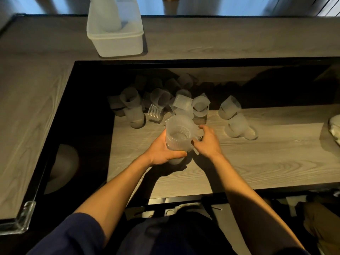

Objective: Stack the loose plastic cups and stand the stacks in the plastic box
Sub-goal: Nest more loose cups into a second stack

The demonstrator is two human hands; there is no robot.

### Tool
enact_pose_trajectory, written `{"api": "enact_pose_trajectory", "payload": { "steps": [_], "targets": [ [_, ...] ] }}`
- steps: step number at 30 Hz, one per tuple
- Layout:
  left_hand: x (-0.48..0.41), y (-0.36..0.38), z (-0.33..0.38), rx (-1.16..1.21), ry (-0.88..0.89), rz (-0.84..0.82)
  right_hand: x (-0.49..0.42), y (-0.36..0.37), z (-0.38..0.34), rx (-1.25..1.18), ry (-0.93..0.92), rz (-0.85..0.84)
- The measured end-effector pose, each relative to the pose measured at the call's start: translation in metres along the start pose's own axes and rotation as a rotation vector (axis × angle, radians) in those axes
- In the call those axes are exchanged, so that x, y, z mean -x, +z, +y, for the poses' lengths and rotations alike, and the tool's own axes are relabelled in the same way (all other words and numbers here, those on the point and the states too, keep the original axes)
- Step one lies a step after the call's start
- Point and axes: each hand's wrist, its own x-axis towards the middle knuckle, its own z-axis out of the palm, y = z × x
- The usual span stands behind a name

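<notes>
My left hand point(164, 152) grips an upright stack of ribbed clear plastic cups point(178, 134) on the lower wooden shelf. My right hand point(207, 141) is at the stack's right side, fingers curled against it; what they hold is hidden. Several loose frosted cups point(199, 107) lie tumbled behind the stack, some on their sides. Two more cups point(239, 126) lie to the right. The white plastic box point(117, 43) stands on the upper counter at the back left, with a tall stack of cups point(108, 13) upright inside it.
The lower shelf point(257, 162) sits in a dark-framed recess below the wooden counter point(33, 107). A pale object point(334, 127) lies at the shelf's right edge. A clear corner guard point(20, 218) caps the counter's near left corner.
</notes>
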Motion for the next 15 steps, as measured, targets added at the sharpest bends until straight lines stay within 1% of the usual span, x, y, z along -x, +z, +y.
{"api": "enact_pose_trajectory", "payload": {
  "steps": [2, 3, 5, 7, 9, 12, 15],
  "targets": [
    [0.003, -0.003, 0.001, -0.010, -0.002, 0.004, -0.002, 0.015, 0.006, 0.024, 0.058, -0.083],
    [0.004, -0.005, 0.001, -0.017, -0.004, 0.007, -0.004, 0.021, 0.009, 0.016, 0.096, -0.089],
    [0.006, -0.008, 0.000, -0.018, -0.005, 0.020, -0.007, 0.029, 0.013, 0.016, 0.147, -0.052],
    [0.009, -0.013, -0.002, -0.016, -0.014, 0.042, -0.008, 0.030, 0.013, 0.017, 0.153, -0.022],
    [0.010, -0.017, -0.003, -0.017, -0.025, 0.052, -0.005, 0.024, 0.006, -0.035, 0.083, -0.015],
    [0.010, -0.018, -0.004, -0.007, -0.025, 0.053, 0.000, 0.003, -0.016, -0.160, -0.087, 0.012],
    [0.010, -0.017, -0.004, 0.013, -0.027, 0.055, 0.007, -0.027, -0.049, -0.281, -0.224, 0.107]
  ]
}}
